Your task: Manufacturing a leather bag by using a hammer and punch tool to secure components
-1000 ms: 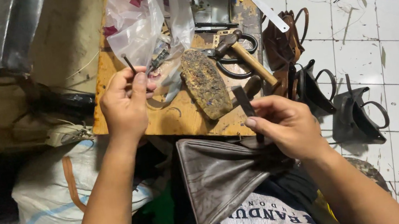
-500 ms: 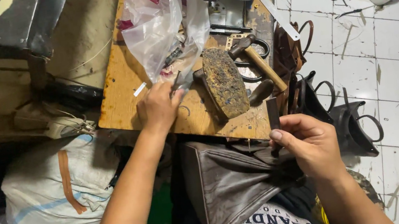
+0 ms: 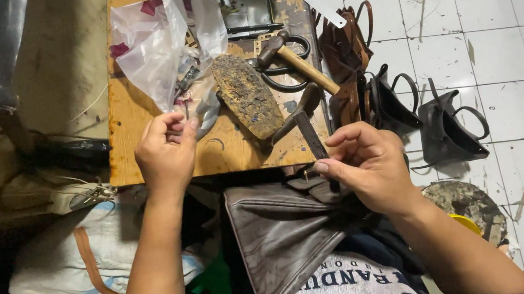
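Your right hand (image 3: 373,169) pinched the brown leather bag (image 3: 287,238) at its strap. Your left hand (image 3: 165,153) hovered over the worktop (image 3: 130,117), fingers (image 3: 175,128) curled by the plastic bag (image 3: 158,46); whether they gripped anything, I couldn't tell.

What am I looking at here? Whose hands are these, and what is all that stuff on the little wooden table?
These are one person's two bare hands. The camera sits on that person's head and looks straight down, so you see what they see.

The right hand holds the edge of a dark brown leather piece lying on the lap, with a narrow dark strap standing up beside its fingers. The left hand is on the small wooden table, its fingertips pinched together by a crumpled clear plastic bag; whether they hold something tiny is too small to tell.

Also on the table: a rusty, lumpy iron block, a wooden-handled hammer and black-handled scissors. Black leather pieces stand on the white tiled floor.
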